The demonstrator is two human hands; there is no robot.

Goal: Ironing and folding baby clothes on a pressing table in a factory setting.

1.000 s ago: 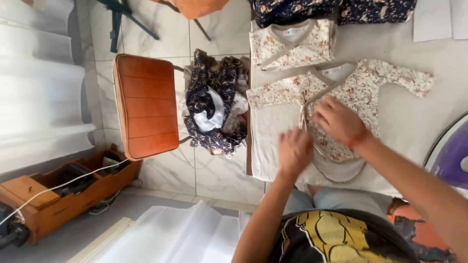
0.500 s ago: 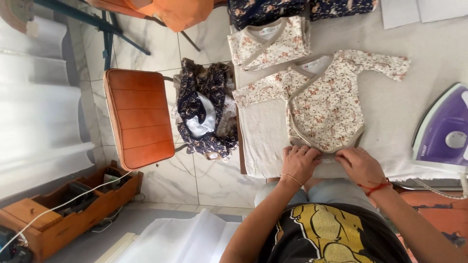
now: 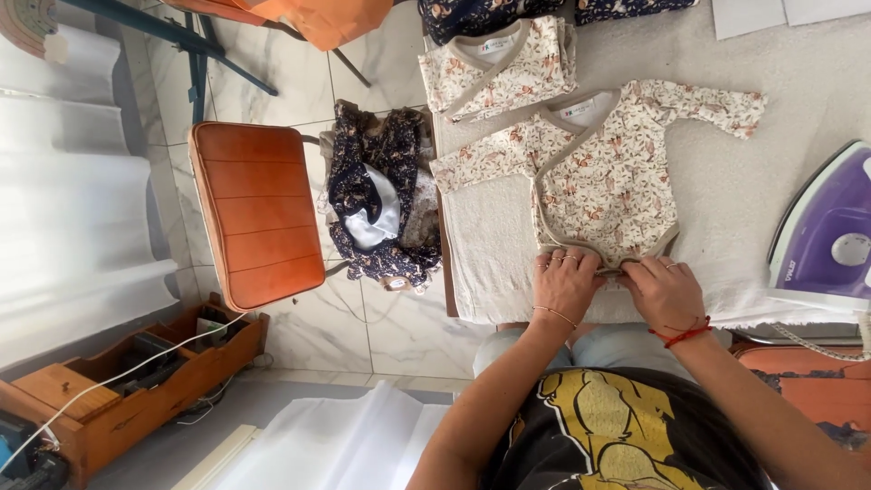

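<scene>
A cream baby bodysuit [image 3: 603,163] with a brown leaf print lies flat on a pale cloth-covered table [image 3: 490,245], its sleeves spread out. My left hand [image 3: 564,283] and my right hand [image 3: 665,290] sit side by side at its near bottom edge, fingers curled and pinching the crotch flap. The flap itself is mostly hidden under my fingers.
A folded matching garment [image 3: 497,68] and dark floral clothes [image 3: 494,14] lie further back. A purple iron [image 3: 826,240] stands at the right. To the left are a pile of dark floral clothes [image 3: 381,209], an orange chair [image 3: 254,213], and a wooden crate [image 3: 118,390] on the floor.
Both hands came down from the middle of the bodysuit to its bottom edge and closed on the flap there. The view shifted slightly.
</scene>
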